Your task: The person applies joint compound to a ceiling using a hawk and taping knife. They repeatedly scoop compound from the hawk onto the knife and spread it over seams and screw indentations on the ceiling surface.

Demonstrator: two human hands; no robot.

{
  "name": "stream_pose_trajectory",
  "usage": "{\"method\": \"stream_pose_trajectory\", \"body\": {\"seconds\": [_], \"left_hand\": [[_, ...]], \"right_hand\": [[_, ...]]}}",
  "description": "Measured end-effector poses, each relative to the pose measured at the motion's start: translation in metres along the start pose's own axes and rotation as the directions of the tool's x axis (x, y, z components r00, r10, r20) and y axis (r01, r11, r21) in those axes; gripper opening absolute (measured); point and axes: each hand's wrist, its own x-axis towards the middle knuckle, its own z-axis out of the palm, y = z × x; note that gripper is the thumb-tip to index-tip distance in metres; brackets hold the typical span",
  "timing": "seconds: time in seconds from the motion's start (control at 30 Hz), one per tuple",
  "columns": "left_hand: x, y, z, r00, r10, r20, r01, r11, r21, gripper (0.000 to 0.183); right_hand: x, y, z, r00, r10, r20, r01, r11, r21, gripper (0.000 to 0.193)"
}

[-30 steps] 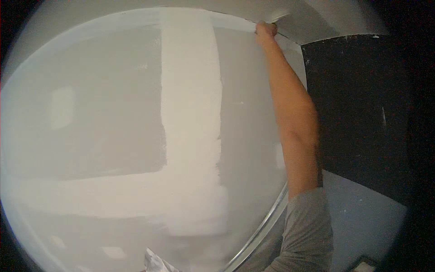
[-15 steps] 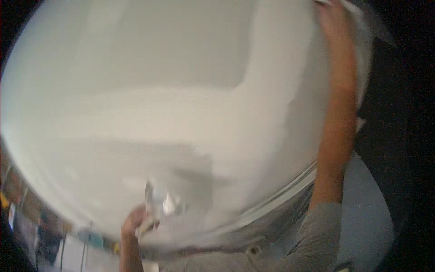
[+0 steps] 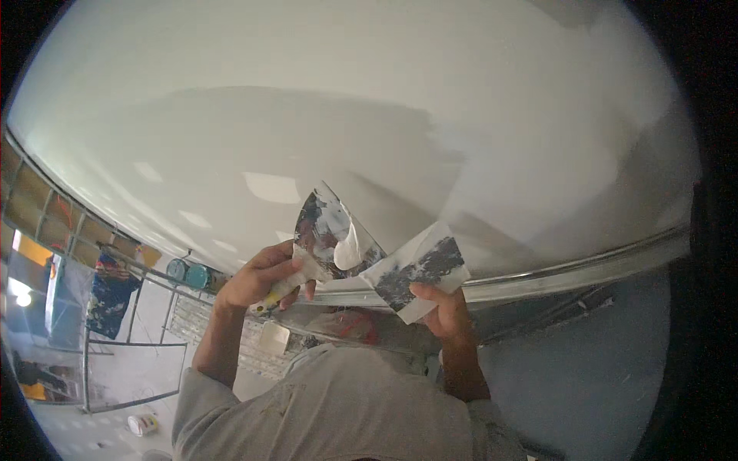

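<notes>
My left hand (image 3: pixel 261 278) is closed around the handle of a putty knife (image 3: pixel 311 230), whose wide blade points up and is smeared with white filler. A thick blob of the filler (image 3: pixel 349 252) clings to the blade. My right hand (image 3: pixel 447 313) pinches a flat rectangular spreader (image 3: pixel 421 270), its face streaked white over dark. One corner of the spreader meets the right edge of the putty knife's blade. Both tools are held in front of a large curved white surface (image 3: pixel 307 138).
A metal strip (image 3: pixel 553 283) runs along the surface's lower edge. Down on the left stand metal-tube framing (image 3: pixel 86 373), a stained dark blue cloth (image 3: pixel 110 303), teal tins (image 3: pixel 201 276) and a slatted platform (image 3: pixel 196 326). A white can (image 3: pixel 142 424) sits on the floor.
My right hand has come down from the far upper right of the surface to the putty knife. My left hand has risen and moved right, still holding the putty knife.
</notes>
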Motion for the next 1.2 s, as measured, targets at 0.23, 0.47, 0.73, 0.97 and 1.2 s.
{"method": "stream_pose_trajectory", "body": {"seconds": [0.23,0.47,0.73,0.97,1.2], "left_hand": [[-0.016,0.069,0.002,0.987,-0.101,0.128,0.093,0.993,0.072,0.027],[-0.013,0.094,-0.026,0.964,-0.219,0.148,0.179,0.954,0.241,0.026],[-0.012,0.114,-0.035,0.917,-0.323,0.233,0.213,0.893,0.397,0.027],[-0.003,0.124,-0.050,0.898,-0.359,0.254,0.209,0.858,0.470,0.022],[-0.015,0.072,-0.096,0.898,-0.227,0.377,0.196,0.973,0.120,0.038]], "right_hand": [[-0.006,-0.031,0.021,0.998,-0.012,0.064,0.038,0.901,-0.432,0.037],[0.022,-0.019,0.053,0.996,0.070,0.060,-0.079,0.986,0.148,0.043],[0.025,0.009,0.049,0.999,0.031,-0.017,-0.025,0.963,0.267,0.044],[0.045,-0.002,0.091,0.997,-0.054,-0.051,0.070,0.905,0.419,0.048],[0.039,-0.006,0.096,0.975,-0.173,-0.141,0.214,0.906,0.365,0.046]]}}
